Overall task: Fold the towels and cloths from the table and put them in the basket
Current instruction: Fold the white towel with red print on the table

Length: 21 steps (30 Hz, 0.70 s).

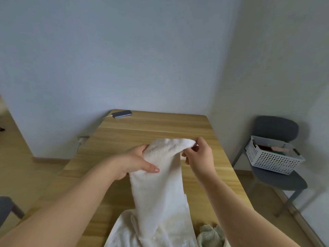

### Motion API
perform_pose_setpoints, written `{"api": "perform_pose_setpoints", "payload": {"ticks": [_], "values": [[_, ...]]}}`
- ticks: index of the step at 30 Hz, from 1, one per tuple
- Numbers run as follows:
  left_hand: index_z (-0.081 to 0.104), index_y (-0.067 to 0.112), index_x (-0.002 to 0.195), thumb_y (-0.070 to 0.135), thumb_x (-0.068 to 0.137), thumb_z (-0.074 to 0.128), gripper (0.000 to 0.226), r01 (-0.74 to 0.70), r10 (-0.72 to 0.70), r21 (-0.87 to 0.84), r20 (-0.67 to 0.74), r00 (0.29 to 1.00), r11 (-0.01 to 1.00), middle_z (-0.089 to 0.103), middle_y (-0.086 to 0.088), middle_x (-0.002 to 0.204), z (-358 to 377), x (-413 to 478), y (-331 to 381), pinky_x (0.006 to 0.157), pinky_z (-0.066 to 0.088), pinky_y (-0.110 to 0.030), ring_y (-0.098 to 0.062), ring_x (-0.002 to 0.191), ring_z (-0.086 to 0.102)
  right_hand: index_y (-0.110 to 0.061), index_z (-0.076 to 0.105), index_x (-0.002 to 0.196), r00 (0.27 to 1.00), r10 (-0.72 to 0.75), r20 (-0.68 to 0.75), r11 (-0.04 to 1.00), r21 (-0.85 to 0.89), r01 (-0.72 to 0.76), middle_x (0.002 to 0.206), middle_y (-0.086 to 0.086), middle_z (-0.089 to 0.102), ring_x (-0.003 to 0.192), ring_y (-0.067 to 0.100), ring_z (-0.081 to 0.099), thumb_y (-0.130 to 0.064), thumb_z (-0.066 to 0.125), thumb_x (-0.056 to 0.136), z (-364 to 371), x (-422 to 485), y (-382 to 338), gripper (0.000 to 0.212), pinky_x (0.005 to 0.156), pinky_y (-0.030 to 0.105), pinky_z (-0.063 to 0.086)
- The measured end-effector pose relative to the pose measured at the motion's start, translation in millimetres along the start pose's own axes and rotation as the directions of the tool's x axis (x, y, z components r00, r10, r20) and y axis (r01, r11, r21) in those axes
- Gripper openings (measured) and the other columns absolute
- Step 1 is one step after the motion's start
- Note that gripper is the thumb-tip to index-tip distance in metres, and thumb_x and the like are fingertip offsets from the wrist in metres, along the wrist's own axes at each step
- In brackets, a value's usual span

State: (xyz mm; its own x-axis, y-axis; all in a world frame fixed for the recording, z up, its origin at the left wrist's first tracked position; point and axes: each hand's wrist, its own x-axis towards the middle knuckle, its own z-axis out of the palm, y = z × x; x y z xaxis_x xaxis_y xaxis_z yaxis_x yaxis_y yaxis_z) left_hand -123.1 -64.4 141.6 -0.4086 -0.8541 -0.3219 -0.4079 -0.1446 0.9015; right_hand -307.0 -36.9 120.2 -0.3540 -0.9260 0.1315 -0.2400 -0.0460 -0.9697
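A long white towel is lifted above the wooden table, its lower end trailing onto the near edge. My left hand grips the towel's upper left corner, thumb lying across the front. My right hand pinches the upper right corner. A crumpled grey-green cloth lies on the table at the bottom, beside my right forearm. The white perforated basket sits on a grey chair to the right of the table, with some dark and pink cloths inside.
A phone with a charging cable lies at the table's far left corner. The grey chair stands against the right wall. Part of another grey chair shows at the lower left. Walls close off the far side.
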Motion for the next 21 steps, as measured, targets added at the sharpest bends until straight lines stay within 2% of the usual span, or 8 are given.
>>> {"api": "perform_pose_setpoints", "payload": {"ticks": [2, 7, 9, 12, 14, 16, 19, 21], "values": [[0.056, 0.02, 0.113, 0.013, 0.073, 0.079, 0.047, 0.035, -0.027, 0.171, -0.051, 0.998, 0.985, 0.065, 0.005, 0.102, -4.1, 2.4, 2.0, 0.075, 0.051, -0.021, -0.01, 0.09, 0.062, -0.014, 0.048, 0.076, 0.998, -0.046, -0.052, 0.999, -0.017, 0.045, 0.062, 0.001, 0.057, 0.052, 0.005, 0.054, -0.004, 0.051, 0.084, -1.8, 0.0, -3.1, 0.013, 0.056, 0.026, 0.042], [0.048, 0.025, 0.131, 0.04, 0.081, 0.064, 0.055, 0.193, 0.093, 0.526, -0.47, 0.878, 0.828, 0.058, -0.002, 0.122, -14.8, 20.8, -1.8, 0.091, 0.048, -0.036, -0.025, 0.108, 0.057, -0.02, 0.047, 0.082, 0.978, -0.064, -0.199, 0.994, -0.101, 0.045, 0.054, -0.004, 0.058, 0.063, 0.009, 0.058, -0.017, 0.052, 0.088, -3.1, 0.4, 2.9, 0.008, 0.051, 0.022, 0.037], [0.048, 0.029, 0.123, 0.036, 0.086, 0.056, 0.038, 0.121, 0.119, 0.432, -0.489, 0.864, 0.894, 0.062, -0.004, 0.103, -14.4, 28.3, -0.9, 0.069, 0.05, -0.032, -0.026, 0.081, 0.061, -0.018, 0.048, 0.086, 0.968, -0.076, -0.238, 0.992, -0.115, 0.049, 0.055, -0.005, 0.059, 0.054, -0.001, 0.055, -0.017, 0.051, 0.09, -1.4, 2.6, 4.3, 0.005, 0.046, 0.013, 0.035], [0.048, 0.026, 0.112, 0.02, 0.089, 0.054, 0.024, -0.093, 0.072, -0.008, -0.557, 0.827, 0.996, 0.059, -0.009, 0.09, -15.9, 48.0, 8.5, 0.041, 0.043, -0.025, -0.022, 0.046, 0.052, -0.023, 0.043, 0.082, 0.949, -0.126, -0.288, 0.991, 0.012, 0.136, 0.062, -0.001, 0.06, 0.05, 0.001, 0.056, -0.011, 0.051, 0.091, 5.8, 17.7, -1.2, 0.017, 0.047, 0.008, 0.04], [0.047, 0.025, 0.114, 0.01, 0.089, 0.056, 0.03, -0.299, 0.103, -0.225, -0.615, 0.782, 0.928, 0.055, -0.01, 0.112, -20.2, 68.7, 20.2, 0.05, 0.055, -0.029, -0.026, 0.065, 0.063, -0.021, 0.045, 0.089, 0.95, -0.163, -0.268, 0.983, 0.044, 0.18, 0.077, -0.001, 0.062, 0.071, 0.012, 0.06, -0.01, 0.051, 0.091, 12.9, 40.5, -8.7, 0.013, 0.056, 0.008, 0.04], [0.033, 0.032, 0.135, 0.008, 0.089, 0.057, 0.057, -0.42, 0.265, -0.145, -0.584, 0.767, 0.896, 0.045, -0.006, 0.133, -24.7, 90.9, 27.1, 0.08, 0.053, -0.031, -0.022, 0.101, 0.06, -0.021, 0.043, 0.126, 0.973, -0.196, -0.119, 0.981, -0.025, 0.195, 0.118, -0.002, 0.056, 0.109, 0.011, 0.051, -0.014, 0.055, 0.091, 18.2, 67.4, -11.7, 0.037, 0.087, 0.013, 0.037], [-0.012, 0.038, 0.147, 0.014, 0.09, 0.06, 0.094, -0.254, 0.244, 0.012, -0.327, 0.913, 0.967, 0.004, 0.002, 0.157, -26.5, 115.9, 14.7, 0.113, 0.026, -0.034, -0.017, 0.142, 0.021, -0.035, 0.007, 0.15, 0.985, -0.136, 0.104, 0.978, -0.143, 0.151, 0.157, -0.011, 0.007, 0.14, 0.009, 0.019, -0.016, 0.061, 0.087, 21.6, 91.2, 0.5, 0.085, 0.112, 0.038, 0.021], [-0.011, 0.037, 0.147, 0.016, 0.091, 0.058, 0.091, -0.121, 0.144, 0.129, -0.191, 0.971, 0.984, -0.003, 0.004, 0.158, -20.5, 119.9, -7.1, 0.116, 0.022, -0.042, -0.021, 0.145, 0.012, -0.037, 0.001, 0.15, 0.987, -0.06, 0.146, 0.951, -0.291, 0.1, 0.159, -0.008, -0.004, 0.146, 0.017, 0.009, -0.017, 0.06, 0.088, 21.8, 88.1, 20.8, 0.088, 0.117, 0.048, 0.017]]}}
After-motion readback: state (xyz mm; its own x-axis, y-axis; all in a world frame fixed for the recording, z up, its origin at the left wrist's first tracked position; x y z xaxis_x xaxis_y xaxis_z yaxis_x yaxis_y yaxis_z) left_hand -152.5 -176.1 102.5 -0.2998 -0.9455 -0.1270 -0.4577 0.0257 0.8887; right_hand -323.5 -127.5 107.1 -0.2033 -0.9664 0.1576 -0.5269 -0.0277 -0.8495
